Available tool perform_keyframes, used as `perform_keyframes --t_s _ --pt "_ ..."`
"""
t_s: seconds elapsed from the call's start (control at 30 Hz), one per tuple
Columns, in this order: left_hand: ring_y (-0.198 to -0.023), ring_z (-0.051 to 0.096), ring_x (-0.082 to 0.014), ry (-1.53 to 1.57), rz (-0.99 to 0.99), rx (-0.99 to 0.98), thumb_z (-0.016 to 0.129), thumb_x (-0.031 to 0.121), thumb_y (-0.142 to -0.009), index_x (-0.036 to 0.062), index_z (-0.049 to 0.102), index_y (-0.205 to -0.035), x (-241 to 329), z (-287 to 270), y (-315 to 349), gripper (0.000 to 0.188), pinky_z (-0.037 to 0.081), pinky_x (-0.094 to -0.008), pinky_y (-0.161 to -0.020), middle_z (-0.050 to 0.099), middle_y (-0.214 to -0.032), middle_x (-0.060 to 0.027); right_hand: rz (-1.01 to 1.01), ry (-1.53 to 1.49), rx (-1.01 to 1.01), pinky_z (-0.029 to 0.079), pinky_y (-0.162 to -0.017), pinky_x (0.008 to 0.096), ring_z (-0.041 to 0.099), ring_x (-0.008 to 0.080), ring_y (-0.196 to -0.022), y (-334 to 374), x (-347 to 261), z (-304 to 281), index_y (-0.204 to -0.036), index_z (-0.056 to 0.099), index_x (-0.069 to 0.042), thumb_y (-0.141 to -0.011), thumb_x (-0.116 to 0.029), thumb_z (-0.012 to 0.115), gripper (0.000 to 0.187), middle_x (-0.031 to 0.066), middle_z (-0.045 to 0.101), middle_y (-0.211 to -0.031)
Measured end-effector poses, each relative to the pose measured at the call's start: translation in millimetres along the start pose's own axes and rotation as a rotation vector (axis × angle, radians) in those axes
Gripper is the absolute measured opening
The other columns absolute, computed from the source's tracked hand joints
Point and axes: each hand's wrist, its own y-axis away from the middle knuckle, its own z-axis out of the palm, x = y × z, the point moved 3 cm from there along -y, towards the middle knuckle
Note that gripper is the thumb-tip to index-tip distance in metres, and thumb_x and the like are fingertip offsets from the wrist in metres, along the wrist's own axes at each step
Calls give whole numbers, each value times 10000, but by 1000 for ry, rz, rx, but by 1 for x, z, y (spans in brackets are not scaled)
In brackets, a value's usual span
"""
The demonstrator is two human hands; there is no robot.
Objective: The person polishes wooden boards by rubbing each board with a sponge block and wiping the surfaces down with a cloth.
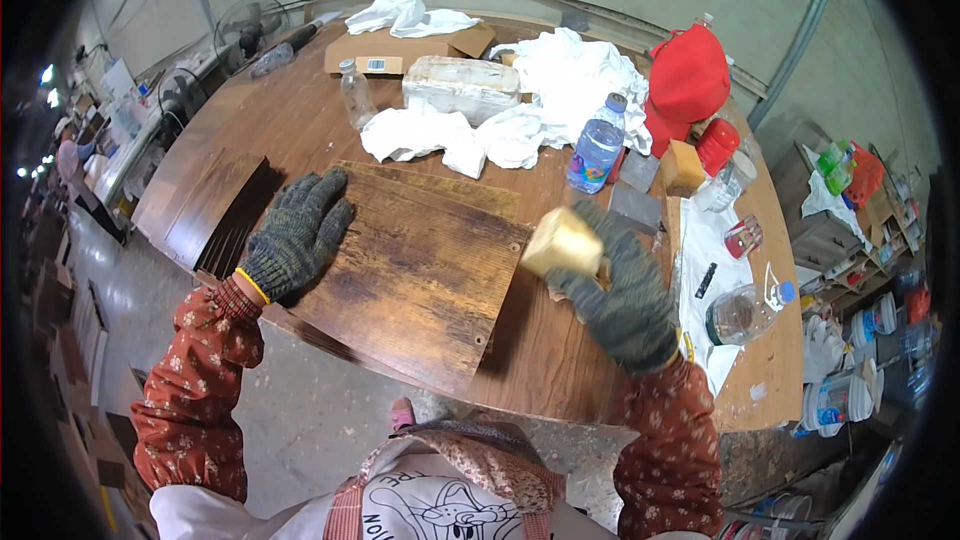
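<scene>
Head view: person is standing at the near edge of a round wooden surface [300, 120], both hands in dark knit gloves. Left hand [298, 232] is lying flat, fingers spread, released, pressing on the top left corner of a brown wood panel [420, 280]. Right hand [625, 290] is grasping a pale tan block [562, 242], holding it just off the panel's right edge, slightly above the surface.

Panel is sitting tilted, its near corner overhanging the surface's front edge toward the person. More dark panels [225, 215] are stacked under and left of it, their edges sticking out past the rim.

Open room: the strip between the panel's right edge and the white sheet [700, 240] is bare wood. Left half of the surface past the stack is also open. Far side is getting crowded: white rags [520, 110], clear plastic bottle [597, 145], empty bottle [355, 92], cardboard box [400, 45], red cloth bundle [688, 75], grey blocks [636, 190]. Right rim is carrying a lying bottle [745, 308] and a small jar [742, 235], close to the edge.
</scene>
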Motion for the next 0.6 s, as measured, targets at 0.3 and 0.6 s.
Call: perform_keyframes --t_s 0.3,0.6 --pt "-1319 471 -422 1 16 -54 528 331 -1022 21 518 -1397 -2 1 -7 486 362 -489 -1131 542 -1386 -233 -155 54 -129 508 -1002 424 635 351 -1168 9 -19 7 -1369 544 -9 -828 -176 796 620 211 631 -1264" --pt "-1432 368 -411 75 426 37 577 401 -975 40 482 -1451 85 -38 19 604 227 -542 -1213 456 -1491 -223 69 -134 110 536 -965 376 623 250 -1175 -22 40 -17 -1425 507 -35 -803 -70 819 696 159 613 -1290"
